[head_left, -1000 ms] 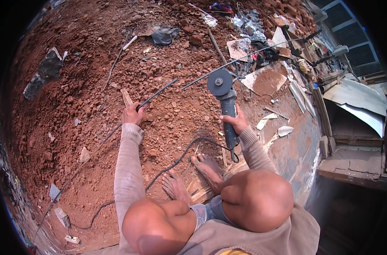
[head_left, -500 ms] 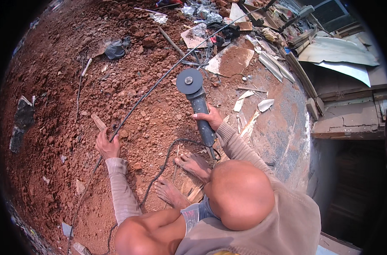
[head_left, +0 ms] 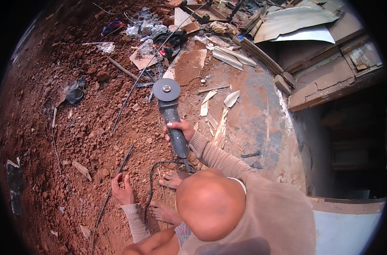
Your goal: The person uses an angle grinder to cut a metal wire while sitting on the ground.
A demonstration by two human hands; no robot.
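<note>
My right hand (head_left: 183, 130) is wrapped round the dark body of an angle grinder (head_left: 173, 127). Its grey disc (head_left: 166, 89) points away from me, and its cord end is near my foot. My left hand (head_left: 123, 189) is low over the red soil, fingers loosely bent and apart. Beneath or beside its fingers passes a thin dark metal rod (head_left: 101, 212); I see no firm grip on it. Farther off, a longer thin rod (head_left: 136, 83) slants up to the far debris. A gap separates the near ends of the two rods.
A black cord (head_left: 150, 180) loops beside my bare feet (head_left: 170, 178). Wood splinters (head_left: 221, 127) lie on a grey slab (head_left: 255, 114) at the right. Rubble and bent metal sheets (head_left: 295, 21) fill the far side. A dark opening (head_left: 351, 144) lies beyond the slab.
The view has turned and shifted. My left hand, earlier closed round the rod, has loosened and sits nearer me. A gap between two rod pieces now shows. The grinder stays in my right hand.
</note>
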